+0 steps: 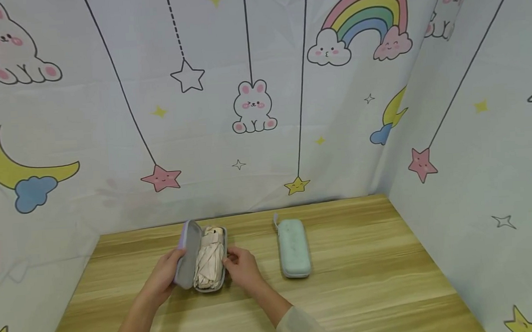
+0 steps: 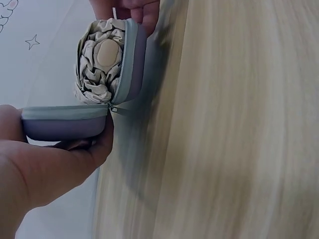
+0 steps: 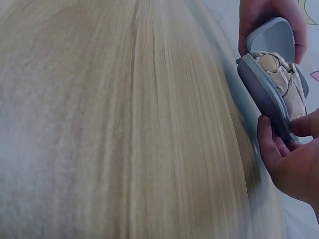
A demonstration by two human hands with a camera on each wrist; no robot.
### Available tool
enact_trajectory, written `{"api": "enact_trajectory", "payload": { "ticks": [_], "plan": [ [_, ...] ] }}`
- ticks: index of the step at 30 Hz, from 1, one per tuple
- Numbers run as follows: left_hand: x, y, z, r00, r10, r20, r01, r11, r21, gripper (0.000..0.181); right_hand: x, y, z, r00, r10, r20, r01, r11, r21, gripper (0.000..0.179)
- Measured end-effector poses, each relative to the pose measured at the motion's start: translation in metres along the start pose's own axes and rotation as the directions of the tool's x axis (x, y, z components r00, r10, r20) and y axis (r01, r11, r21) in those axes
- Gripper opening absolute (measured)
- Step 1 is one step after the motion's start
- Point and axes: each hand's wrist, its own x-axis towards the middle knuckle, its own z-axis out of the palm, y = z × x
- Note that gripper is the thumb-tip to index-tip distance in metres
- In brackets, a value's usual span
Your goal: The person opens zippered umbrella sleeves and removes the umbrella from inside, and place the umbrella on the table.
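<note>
An opened zip case (image 1: 191, 262), lavender outside and grey inside, is at the left part of the table. A folded beige umbrella (image 1: 210, 263) lies in its right half, the round handle end at the far side. My left hand (image 1: 164, 273) grips the lid half, thumb on one face and fingers behind. On the opposite side, my right hand (image 1: 244, 268) pinches the case's rim. In the right wrist view, the right thumb (image 3: 305, 124) sits over the rim beside the umbrella, with fingers on the outer shell.
A closed mint-green case (image 1: 294, 249) with a strap lies right of the opened one on the wood-grain table (image 1: 366, 271). A white printed cloth (image 1: 210, 139) stands behind the table and along its sides.
</note>
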Motion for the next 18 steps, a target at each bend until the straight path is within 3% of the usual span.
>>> {"api": "enact_trajectory", "payload": {
  "ticks": [6,18],
  "plan": [
    [0.001,-0.006,0.001,0.999,-0.014,-0.039,0.014,1.000,0.003,0.055,0.001,0.003,0.001,1.000,0.003,0.003,-0.003,1.000,-0.029,0.028],
    [0.002,-0.015,-0.003,0.996,0.032,-0.083,-0.030,0.999,0.025,0.050,0.000,0.001,0.002,1.000,-0.015,-0.018,0.012,0.987,-0.159,0.023]
  ]
}}
